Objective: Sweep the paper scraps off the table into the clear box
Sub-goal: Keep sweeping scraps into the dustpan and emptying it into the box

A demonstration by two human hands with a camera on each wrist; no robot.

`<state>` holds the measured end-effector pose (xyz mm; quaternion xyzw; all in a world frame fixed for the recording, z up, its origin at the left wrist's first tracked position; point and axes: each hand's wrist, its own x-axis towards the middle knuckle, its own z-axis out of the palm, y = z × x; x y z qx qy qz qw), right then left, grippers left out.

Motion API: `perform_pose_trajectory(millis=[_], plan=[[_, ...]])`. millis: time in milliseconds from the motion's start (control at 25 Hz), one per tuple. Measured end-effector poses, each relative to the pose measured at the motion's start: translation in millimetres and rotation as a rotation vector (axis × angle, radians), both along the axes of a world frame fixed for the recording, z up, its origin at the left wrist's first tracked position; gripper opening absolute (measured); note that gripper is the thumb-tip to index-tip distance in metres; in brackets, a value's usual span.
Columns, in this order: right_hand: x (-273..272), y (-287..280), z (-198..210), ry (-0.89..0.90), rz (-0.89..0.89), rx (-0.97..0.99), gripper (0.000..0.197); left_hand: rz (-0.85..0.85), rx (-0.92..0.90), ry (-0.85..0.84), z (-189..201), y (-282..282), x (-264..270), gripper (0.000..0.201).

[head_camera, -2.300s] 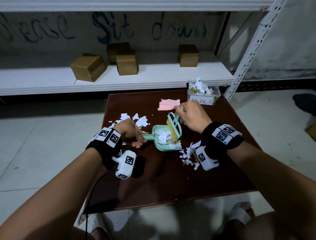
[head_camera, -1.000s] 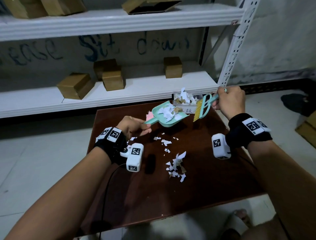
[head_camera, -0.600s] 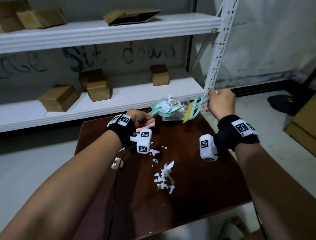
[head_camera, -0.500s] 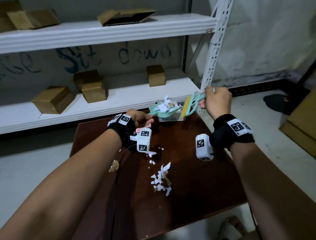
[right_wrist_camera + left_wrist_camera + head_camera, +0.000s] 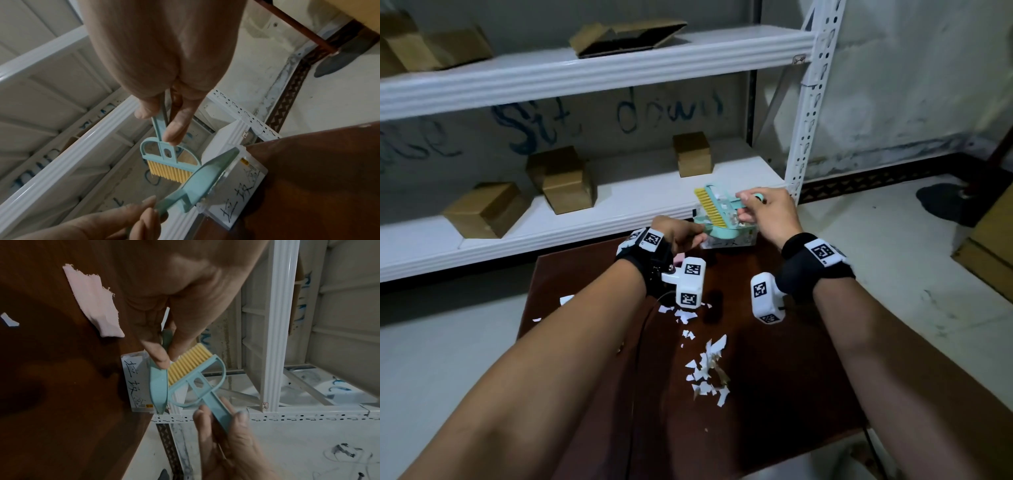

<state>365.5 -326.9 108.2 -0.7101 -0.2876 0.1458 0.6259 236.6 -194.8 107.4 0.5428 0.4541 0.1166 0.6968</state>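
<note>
The clear box [image 5: 727, 242] [image 5: 135, 382] [image 5: 242, 191] stands at the far edge of the brown table [image 5: 774, 377]. My left hand [image 5: 688, 236] [image 5: 164, 353] grips the handle of a teal dustpan [image 5: 722, 233] [image 5: 157, 386] [image 5: 205, 178], tilted steeply over the box. My right hand [image 5: 750, 209] [image 5: 162, 123] grips the handle of a teal brush [image 5: 717, 205] [image 5: 197, 374] [image 5: 164, 155], with its yellow bristles against the pan. White paper scraps [image 5: 709, 370] lie mid-table. A pink paper piece [image 5: 94, 301] lies near my left wrist.
A white metal shelf [image 5: 619, 192] holding several cardboard boxes runs just behind the table, its upright post [image 5: 804, 137] close to the clear box. More scraps [image 5: 565, 301] lie near the table's left edge. Pale floor surrounds the table.
The loaded dustpan rose from the table, went to the clear box and tipped over it. The brush followed and now lies across the pan. My view swung upward.
</note>
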Motion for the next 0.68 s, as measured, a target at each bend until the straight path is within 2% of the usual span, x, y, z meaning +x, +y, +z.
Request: perform_pose_trajectory(millis=[200,240,360,520,680], plan=[[9,16,-28,0.042,-0.018,-0.092,0.015,0.012,-0.013,-0.065,0,9,-8,0.019],[9,16,-29,0.057,-0.03,-0.079,0.011,0.013,-0.014,-0.058,0,9,-11,0.018],[10,15,-22,0.1,-0.072,0.003,0.022,0.031,-0.004,-0.043,1,13,-17,0.014],[15,10,-16,0.091,-0.113,0.069,0.021,0.057,-0.04,-0.068,1,14,-25,0.005],[15,4,-16,0.04,-0.071,0.069,0.017,0.039,-0.058,-0.066,1,12,-29,0.009]])
